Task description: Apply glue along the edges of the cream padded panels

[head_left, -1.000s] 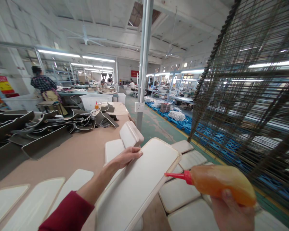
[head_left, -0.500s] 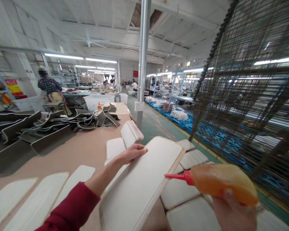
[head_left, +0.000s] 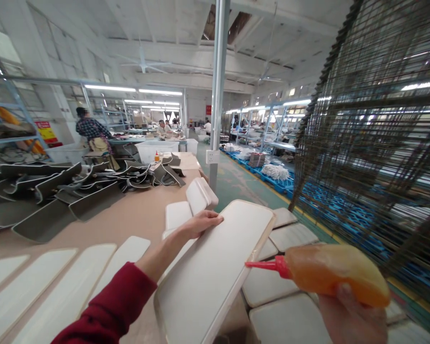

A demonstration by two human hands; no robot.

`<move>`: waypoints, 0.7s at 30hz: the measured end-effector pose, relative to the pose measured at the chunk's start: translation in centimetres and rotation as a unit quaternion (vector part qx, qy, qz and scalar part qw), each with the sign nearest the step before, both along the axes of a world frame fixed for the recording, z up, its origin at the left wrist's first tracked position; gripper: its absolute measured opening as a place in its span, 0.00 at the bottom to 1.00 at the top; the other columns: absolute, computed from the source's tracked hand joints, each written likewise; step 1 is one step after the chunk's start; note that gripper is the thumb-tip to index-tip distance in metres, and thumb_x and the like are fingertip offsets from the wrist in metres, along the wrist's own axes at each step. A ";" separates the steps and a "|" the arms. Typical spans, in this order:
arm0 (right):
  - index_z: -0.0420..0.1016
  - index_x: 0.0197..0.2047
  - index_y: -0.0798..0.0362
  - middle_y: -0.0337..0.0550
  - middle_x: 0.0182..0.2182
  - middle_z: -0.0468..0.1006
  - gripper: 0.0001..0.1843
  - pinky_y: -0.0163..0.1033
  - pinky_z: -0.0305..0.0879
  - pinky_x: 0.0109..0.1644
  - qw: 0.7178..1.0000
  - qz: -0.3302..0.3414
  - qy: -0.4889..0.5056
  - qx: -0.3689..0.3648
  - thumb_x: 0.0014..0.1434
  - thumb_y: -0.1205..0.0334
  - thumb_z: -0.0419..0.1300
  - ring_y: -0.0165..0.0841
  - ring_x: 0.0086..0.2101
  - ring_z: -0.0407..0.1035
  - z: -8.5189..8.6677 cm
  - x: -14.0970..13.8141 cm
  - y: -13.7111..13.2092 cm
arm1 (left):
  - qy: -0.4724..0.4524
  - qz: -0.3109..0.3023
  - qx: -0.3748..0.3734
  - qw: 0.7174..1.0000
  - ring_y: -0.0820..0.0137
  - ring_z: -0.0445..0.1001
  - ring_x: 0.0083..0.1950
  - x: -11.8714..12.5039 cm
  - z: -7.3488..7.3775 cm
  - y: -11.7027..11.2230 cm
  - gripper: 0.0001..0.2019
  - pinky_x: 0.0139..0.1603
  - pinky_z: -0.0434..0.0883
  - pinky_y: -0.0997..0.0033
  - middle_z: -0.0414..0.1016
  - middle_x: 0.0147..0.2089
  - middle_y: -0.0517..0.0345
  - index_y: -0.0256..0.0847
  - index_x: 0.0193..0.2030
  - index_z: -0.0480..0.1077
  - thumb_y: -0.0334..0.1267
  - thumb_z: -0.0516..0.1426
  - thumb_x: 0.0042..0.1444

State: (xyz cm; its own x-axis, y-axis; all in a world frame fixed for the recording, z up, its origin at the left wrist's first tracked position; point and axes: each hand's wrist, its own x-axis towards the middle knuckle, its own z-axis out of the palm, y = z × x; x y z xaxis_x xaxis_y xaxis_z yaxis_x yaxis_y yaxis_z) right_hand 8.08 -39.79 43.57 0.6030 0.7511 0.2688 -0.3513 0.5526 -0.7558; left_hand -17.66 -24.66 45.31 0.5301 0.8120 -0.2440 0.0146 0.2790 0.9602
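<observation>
My left hand (head_left: 204,222) grips a long white panel (head_left: 215,267) with rounded corners by its upper left edge, and the panel is held tilted. In my right hand (head_left: 354,310) is a squeeze bottle (head_left: 333,272) of amber liquid, lying nearly level. Its red nozzle (head_left: 265,264) points left, with the tip at the panel's right edge. A glossy yellowish band runs along that edge above the tip. White panels (head_left: 283,317) lie beneath and to the right, and others (head_left: 89,282) are spread out at left on the brown tabletop (head_left: 146,215).
A heap of dark curved pieces (head_left: 68,191) covers the table's left side. White panels are stacked (head_left: 200,196) near the post (head_left: 217,95). A wire rack (head_left: 365,143) rises on the right. Another person (head_left: 93,129) stands far left, beyond white bins (head_left: 155,149).
The nozzle tip has moved slightly down along the panel's right edge, and the glossy band above it is longer. The camera view has shifted a little to the left.
</observation>
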 end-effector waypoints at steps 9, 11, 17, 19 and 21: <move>0.76 0.34 0.50 0.40 0.31 0.76 0.20 0.33 0.70 0.34 0.999 0.013 0.039 -0.003 0.35 0.61 0.74 0.32 0.30 0.67 -0.7 -1.0 -0.1 | 0.014 0.034 -0.010 0.999 0.73 0.72 0.24 -1.0 0.0 0.2 0.23 0.26 0.66 0.74 0.77 0.27 0.56 0.33 0.31 0.72 0.50 0.67 0.32; 0.76 0.36 0.50 0.39 0.27 0.75 0.21 0.33 0.70 0.33 0.999 0.020 0.030 0.008 0.36 0.61 0.74 0.33 0.30 0.68 -0.9 -1.5 0.2 | 0.013 0.037 -0.013 0.999 0.73 0.72 0.24 -1.6 0.0 0.6 0.24 0.27 0.66 0.74 0.76 0.26 0.56 0.33 0.31 0.72 0.50 0.68 0.31; 0.76 0.33 0.50 0.36 0.23 0.73 0.16 0.30 0.69 0.31 0.999 0.029 0.002 0.019 0.38 0.62 0.74 0.31 0.27 0.68 -0.7 -3.9 1.0 | 0.019 0.052 -0.025 0.998 0.74 0.70 0.22 -4.0 0.0 2.2 0.24 0.28 0.67 0.74 0.75 0.23 0.58 0.34 0.27 0.71 0.51 0.68 0.26; 0.76 0.34 0.49 0.35 0.22 0.73 0.18 0.30 0.69 0.31 0.999 0.026 -0.005 0.018 0.38 0.61 0.74 0.30 0.26 0.68 -0.7 -4.8 1.2 | 0.018 0.056 -0.030 0.998 0.73 0.71 0.22 -4.9 -0.1 2.7 0.25 0.28 0.67 0.73 0.75 0.23 0.57 0.34 0.26 0.71 0.51 0.69 0.24; 0.76 0.39 0.50 0.36 0.24 0.74 0.22 0.30 0.69 0.32 0.999 0.038 -0.012 0.018 0.38 0.60 0.74 0.30 0.26 0.68 -0.6 -5.7 1.4 | 0.015 0.060 -0.033 0.998 0.72 0.72 0.23 -5.8 -0.1 3.0 0.24 0.28 0.68 0.73 0.76 0.23 0.56 0.34 0.25 0.71 0.51 0.69 0.24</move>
State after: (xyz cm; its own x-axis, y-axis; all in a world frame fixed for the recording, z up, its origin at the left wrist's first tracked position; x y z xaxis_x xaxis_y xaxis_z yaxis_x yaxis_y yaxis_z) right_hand 2.37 -38.44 42.92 0.5370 0.7844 0.3105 -0.3752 0.5517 -0.7449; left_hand -23.46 -21.62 45.20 0.4226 0.8504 -0.3134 0.0058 0.3432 0.9392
